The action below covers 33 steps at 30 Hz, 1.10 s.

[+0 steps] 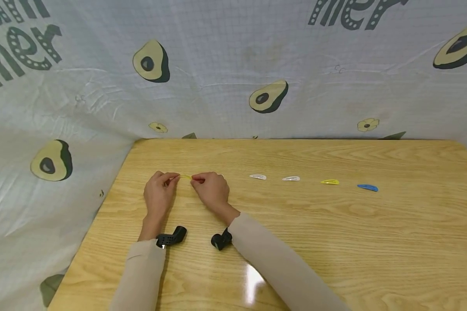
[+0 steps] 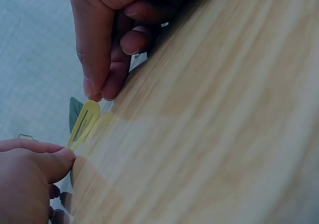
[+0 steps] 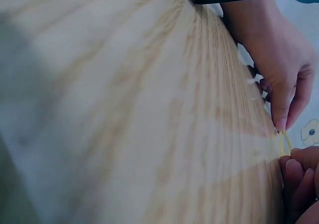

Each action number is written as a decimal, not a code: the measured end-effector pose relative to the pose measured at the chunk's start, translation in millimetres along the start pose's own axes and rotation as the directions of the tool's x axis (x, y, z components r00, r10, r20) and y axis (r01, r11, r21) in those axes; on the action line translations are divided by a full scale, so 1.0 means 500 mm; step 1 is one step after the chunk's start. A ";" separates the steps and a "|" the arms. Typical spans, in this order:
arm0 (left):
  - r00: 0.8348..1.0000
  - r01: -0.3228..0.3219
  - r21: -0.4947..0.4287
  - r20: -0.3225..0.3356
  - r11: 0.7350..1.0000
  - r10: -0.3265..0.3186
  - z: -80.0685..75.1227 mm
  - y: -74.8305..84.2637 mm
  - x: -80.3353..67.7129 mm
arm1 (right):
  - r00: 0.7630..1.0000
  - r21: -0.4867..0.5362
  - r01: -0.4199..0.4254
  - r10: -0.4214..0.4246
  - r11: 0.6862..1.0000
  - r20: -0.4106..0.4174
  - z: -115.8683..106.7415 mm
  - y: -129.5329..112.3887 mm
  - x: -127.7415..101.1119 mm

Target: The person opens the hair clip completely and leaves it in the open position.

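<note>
A yellow snap hair clip (image 1: 185,176) is stretched between both hands, just above the left part of the table. My left hand (image 1: 158,194) pinches its narrow end between thumb and forefinger, as the left wrist view shows. At the wider, rounded end of the clip (image 2: 85,122), the thumb and forefinger of my right hand (image 1: 212,188) pinch it. In the right wrist view the clip (image 3: 284,143) appears as two thin yellow strands between the fingertips. A pale clip (image 1: 220,175) peeks out behind my right hand, mostly hidden.
Right of the hands, a row of hair clips lies on the wooden table (image 1: 295,242): a white clip (image 1: 258,176), another white clip (image 1: 291,178), a yellow clip (image 1: 330,182) and a blue clip (image 1: 367,187). A printed avocado cloth (image 1: 210,52) hangs behind and left.
</note>
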<state>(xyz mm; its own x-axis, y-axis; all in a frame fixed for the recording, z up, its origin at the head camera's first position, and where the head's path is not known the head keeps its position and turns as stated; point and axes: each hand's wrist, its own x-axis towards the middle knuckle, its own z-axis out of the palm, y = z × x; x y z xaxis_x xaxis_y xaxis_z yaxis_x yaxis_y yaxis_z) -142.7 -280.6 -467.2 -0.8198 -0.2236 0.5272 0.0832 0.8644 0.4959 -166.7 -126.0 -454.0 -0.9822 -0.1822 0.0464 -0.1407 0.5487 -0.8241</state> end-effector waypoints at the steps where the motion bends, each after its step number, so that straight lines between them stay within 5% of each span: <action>1: 1.000 0.005 0.001 -0.001 1.000 -0.005 0.000 0.000 0.000 | 1.000 -0.004 0.006 -0.006 1.000 0.003 -0.001 0.000 0.000; 15: 0.999 0.054 -0.020 0.006 0.998 -0.054 -0.005 -0.002 -0.008 | 0.995 0.036 0.079 -0.080 0.996 0.052 -0.011 0.007 -0.006; 25: 0.989 0.142 -0.138 -0.007 0.980 -0.144 -0.007 -0.010 -0.009 | 0.970 0.106 0.216 -0.226 0.971 0.090 -0.017 0.024 -0.013; 33: 0.992 0.120 -0.250 -0.014 0.961 -0.127 -0.015 0.038 -0.001 | 0.974 0.183 0.199 -0.216 0.963 0.075 -0.078 0.028 -0.009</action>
<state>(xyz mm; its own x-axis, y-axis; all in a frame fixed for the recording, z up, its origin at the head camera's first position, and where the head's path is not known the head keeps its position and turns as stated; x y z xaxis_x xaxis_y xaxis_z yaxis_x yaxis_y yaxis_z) -136.6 -267.7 -452.9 -0.8157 -0.3379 0.4696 0.1235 0.6913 0.7120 -169.2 -85.5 -443.6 -0.9166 -0.3569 0.1804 -0.3081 0.3427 -0.8875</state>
